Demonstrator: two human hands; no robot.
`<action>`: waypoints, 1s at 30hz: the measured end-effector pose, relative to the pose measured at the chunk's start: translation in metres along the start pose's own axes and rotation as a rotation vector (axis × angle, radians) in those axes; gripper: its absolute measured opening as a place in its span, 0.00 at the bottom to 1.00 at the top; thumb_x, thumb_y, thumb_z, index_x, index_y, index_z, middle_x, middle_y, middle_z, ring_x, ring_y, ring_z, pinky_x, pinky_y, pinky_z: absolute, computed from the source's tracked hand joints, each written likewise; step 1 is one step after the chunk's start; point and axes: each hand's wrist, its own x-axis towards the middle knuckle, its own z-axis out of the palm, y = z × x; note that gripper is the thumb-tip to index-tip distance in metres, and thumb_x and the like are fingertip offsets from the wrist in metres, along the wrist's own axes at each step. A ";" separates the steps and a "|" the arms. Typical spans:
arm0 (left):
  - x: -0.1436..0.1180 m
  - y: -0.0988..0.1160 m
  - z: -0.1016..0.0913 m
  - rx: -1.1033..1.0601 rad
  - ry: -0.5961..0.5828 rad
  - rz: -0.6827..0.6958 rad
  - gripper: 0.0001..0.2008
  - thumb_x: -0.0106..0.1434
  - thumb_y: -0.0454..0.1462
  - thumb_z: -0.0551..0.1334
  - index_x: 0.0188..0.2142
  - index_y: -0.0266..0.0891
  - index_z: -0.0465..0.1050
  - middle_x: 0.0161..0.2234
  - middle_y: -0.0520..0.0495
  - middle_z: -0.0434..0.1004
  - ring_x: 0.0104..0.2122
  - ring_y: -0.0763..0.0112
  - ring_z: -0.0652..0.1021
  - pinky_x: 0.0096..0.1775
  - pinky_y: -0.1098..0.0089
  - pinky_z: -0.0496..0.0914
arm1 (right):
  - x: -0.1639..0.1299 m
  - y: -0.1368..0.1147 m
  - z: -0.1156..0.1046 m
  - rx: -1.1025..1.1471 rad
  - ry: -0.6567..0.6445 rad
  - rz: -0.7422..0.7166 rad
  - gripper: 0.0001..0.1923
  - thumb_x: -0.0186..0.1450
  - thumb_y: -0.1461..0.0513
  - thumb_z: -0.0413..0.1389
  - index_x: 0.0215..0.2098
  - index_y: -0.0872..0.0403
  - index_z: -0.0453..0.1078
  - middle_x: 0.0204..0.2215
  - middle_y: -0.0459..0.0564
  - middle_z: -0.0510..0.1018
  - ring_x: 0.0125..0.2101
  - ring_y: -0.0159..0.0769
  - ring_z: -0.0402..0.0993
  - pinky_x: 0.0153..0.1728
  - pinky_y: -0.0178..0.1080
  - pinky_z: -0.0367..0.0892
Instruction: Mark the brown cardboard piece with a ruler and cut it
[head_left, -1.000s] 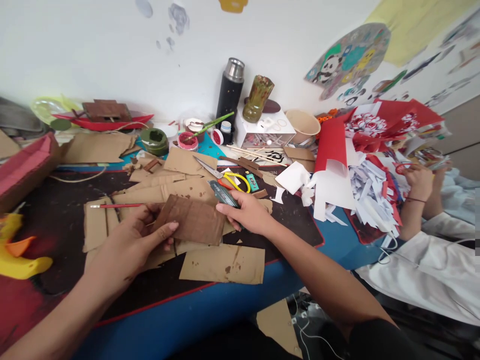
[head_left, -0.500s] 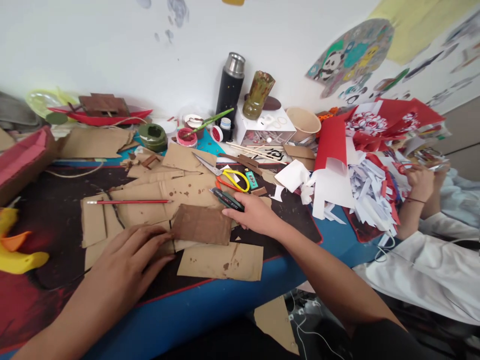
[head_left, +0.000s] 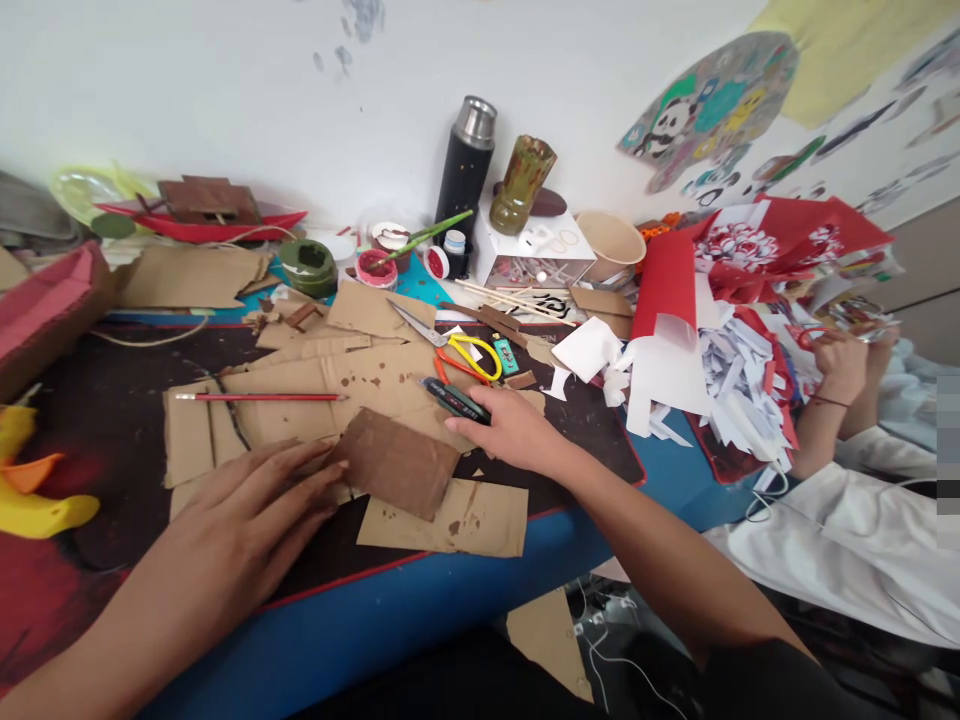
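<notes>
Your left hand lies flat on tan cardboard scraps, fingers spread, tips touching the brown painted card near the counter's front edge; right of it, your right hand seems to pinch a dark utility knife.

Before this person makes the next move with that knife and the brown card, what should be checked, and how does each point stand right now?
1. Right hand grips the utility knife: ok.
2. Blade out or in: cannot tell.
3. Left hand lies flat on the cardboard sheets, fingertips at the edge of the brown card, away from the knife: ok.
4. Brown card lies flat on the sheets: ok.
5. Scissors and red pencil lie close by: not ok.
6. Neighbour's hand is well off to the side: ok.
</notes>
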 end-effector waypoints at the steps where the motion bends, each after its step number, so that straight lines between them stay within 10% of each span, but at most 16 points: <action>1: 0.000 0.002 0.005 0.012 -0.001 0.029 0.19 0.81 0.44 0.55 0.61 0.53 0.82 0.65 0.43 0.83 0.62 0.48 0.83 0.58 0.46 0.80 | -0.001 -0.001 0.000 0.010 -0.014 0.005 0.17 0.76 0.49 0.64 0.37 0.50 0.68 0.28 0.44 0.75 0.33 0.39 0.74 0.33 0.38 0.56; 15: 0.012 0.027 0.036 0.092 0.025 0.050 0.22 0.78 0.35 0.58 0.66 0.44 0.80 0.63 0.37 0.85 0.61 0.44 0.81 0.63 0.44 0.75 | -0.015 -0.011 0.003 -0.206 -0.068 -0.057 0.16 0.75 0.50 0.69 0.49 0.53 0.79 0.45 0.56 0.87 0.45 0.49 0.81 0.39 0.41 0.60; 30: -0.015 -0.003 -0.001 0.095 -0.040 0.030 0.21 0.79 0.40 0.52 0.59 0.50 0.82 0.49 0.44 0.88 0.47 0.48 0.86 0.49 0.51 0.78 | -0.009 -0.008 0.006 -0.252 -0.079 -0.085 0.18 0.76 0.52 0.68 0.58 0.53 0.79 0.52 0.58 0.89 0.51 0.53 0.84 0.45 0.43 0.67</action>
